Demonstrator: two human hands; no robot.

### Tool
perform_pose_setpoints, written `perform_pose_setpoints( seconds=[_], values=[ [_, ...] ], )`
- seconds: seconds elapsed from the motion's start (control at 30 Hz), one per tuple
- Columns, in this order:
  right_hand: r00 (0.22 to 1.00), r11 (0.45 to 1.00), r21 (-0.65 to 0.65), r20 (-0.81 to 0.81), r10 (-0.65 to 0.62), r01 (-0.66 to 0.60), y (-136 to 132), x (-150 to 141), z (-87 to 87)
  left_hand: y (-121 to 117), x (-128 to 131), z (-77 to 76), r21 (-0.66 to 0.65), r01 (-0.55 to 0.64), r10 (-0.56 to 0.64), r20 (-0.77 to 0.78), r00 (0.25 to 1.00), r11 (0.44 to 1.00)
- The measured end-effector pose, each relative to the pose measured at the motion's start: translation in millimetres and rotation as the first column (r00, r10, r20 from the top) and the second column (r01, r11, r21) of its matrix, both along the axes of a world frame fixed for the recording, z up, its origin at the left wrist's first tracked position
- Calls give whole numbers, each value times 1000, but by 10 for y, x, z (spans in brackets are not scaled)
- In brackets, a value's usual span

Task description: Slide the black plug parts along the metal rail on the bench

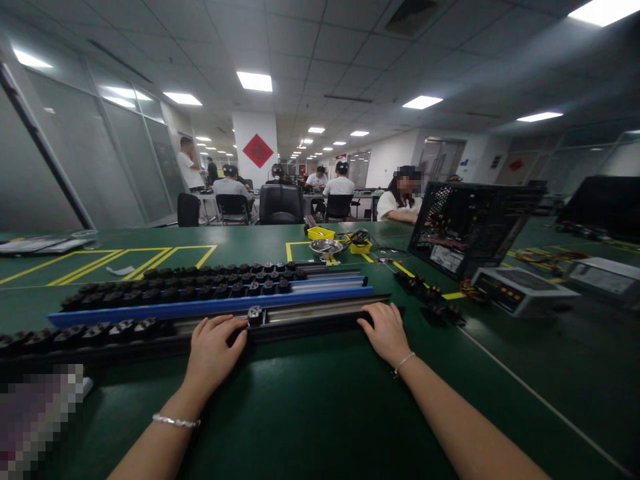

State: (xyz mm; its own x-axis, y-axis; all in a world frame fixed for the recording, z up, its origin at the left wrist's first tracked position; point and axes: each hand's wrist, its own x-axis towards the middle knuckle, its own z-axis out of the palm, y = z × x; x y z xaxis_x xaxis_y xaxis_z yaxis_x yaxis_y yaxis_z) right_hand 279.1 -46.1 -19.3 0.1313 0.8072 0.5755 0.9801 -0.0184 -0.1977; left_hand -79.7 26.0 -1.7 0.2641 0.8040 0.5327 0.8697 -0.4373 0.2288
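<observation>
A long black rail (320, 325) with a metal inner channel lies across the green table in front of me. One small black block with a silvery top (255, 315) sits in its channel. My left hand (216, 350) is wrapped over the rail just left of this block, its index fingertip at the block's side. My right hand (386, 332) grips the rail near its right end, fingers over the top and thumb on the near side. More black blocks (97, 332) stand in a row in the rail, left of my left hand.
Behind lie blue rails (320, 293) holding rows of black blocks. Loose black parts (437, 308), a power supply (520, 291) and an open computer case (470, 227) stand right. A metal bowl (326, 247) and yellow trays (321, 233) sit farther back. A person (397, 200) sits across the table.
</observation>
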Motion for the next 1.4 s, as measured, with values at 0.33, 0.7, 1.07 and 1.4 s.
perform_pose_setpoints(
  seconds=[0.33, 0.7, 1.07, 1.4],
  values=[
    [1000, 1000, -11, -15, -2, 2, -6, -11, 14, -16, 44, -34, 11, 34, -33, -28, 999, 999],
    [1000, 1000, 9, 0, -2, 2, -1, -7, -1, -31, 57, -33, 10, 75, -75, -23, 997, 997],
    [1000, 1000, 3, -4, 1, -1, 5, 4, -9, -31, 66, -19, 2, 89, -89, -21, 996, 996],
    [1000, 1000, -6, -9, 8, -8, -8, -10, 19, -45, 73, -24, -13, 134, -134, -21, 991, 991]
  ],
)
